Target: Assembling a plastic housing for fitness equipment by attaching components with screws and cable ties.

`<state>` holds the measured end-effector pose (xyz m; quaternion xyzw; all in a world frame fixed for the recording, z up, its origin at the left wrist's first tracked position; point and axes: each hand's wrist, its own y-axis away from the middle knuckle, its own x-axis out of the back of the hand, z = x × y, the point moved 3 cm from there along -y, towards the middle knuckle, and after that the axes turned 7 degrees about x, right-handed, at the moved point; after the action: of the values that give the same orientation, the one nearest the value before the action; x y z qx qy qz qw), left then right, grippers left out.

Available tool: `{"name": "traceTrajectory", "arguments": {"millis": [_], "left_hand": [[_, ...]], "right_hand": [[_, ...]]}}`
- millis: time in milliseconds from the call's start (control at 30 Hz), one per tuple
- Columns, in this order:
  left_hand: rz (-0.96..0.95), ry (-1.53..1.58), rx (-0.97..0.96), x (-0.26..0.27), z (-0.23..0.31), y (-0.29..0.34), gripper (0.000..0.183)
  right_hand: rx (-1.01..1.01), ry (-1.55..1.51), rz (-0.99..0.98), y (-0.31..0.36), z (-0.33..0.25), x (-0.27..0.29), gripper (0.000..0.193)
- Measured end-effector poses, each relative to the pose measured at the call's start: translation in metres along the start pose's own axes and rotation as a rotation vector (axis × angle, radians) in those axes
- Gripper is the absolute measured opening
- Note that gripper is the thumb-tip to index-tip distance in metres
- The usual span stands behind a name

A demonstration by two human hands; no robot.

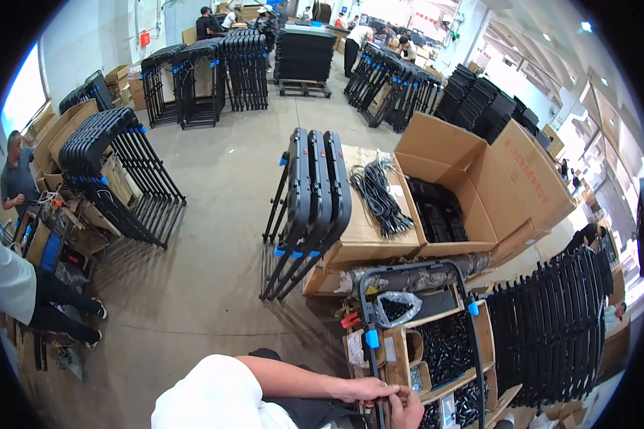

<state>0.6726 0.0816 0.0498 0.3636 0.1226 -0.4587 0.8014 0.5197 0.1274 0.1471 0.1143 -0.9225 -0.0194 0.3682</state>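
Note:
At the lower edge, my left hand (371,389) reaches in from a white sleeve, its thumb and fingers pinched together. My right hand (406,410) meets it fingertip to fingertip, also pinched. Whatever is between the fingers is too small to make out. Both hands are at the near part of a black tubular frame (363,294) with blue clips (371,339), which leans over the parts bench. Just beyond the hands is a wooden compartment tray (484,325) holding many small black parts (445,347). A clear plastic bag (398,309) of small dark parts lies farther back.
Three folded black frames (311,200) stand ahead, beside a large open carton (511,186) and a bundle of black cables (381,196). Stacked black racks (551,325) rise at right. More frames (118,164) stand left, near a person in a white top (8,279).

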Motion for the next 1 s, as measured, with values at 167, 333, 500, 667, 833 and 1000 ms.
{"name": "traceTrajectory", "arguments": {"millis": [167,333,500,667,833,1000], "left_hand": [[0.025,0.167,-0.029,-0.011,0.010,0.002,0.060],[0.272,-0.140,-0.196,-0.005,0.025,0.018,0.036],[0.554,-0.188,-0.173,-0.001,0.014,0.036,0.043],[0.936,-0.574,-0.128,-0.021,0.029,0.054,0.030],[0.948,-0.622,-0.198,-0.039,0.025,0.052,0.028],[0.844,-0.644,-0.083,-0.040,0.012,0.057,0.029]], "right_hand": [[0.046,0.023,0.124,-0.012,0.012,0.004,0.030],[0.008,-0.164,0.308,-0.049,0.088,0.078,0.029],[0.166,0.159,0.548,-0.085,0.162,0.195,0.031],[0.159,0.191,0.599,-0.155,0.218,0.244,0.038],[0.047,0.242,0.512,-0.196,0.274,0.292,0.037],[-0.146,0.323,0.261,-0.168,0.281,0.323,0.037]]}}
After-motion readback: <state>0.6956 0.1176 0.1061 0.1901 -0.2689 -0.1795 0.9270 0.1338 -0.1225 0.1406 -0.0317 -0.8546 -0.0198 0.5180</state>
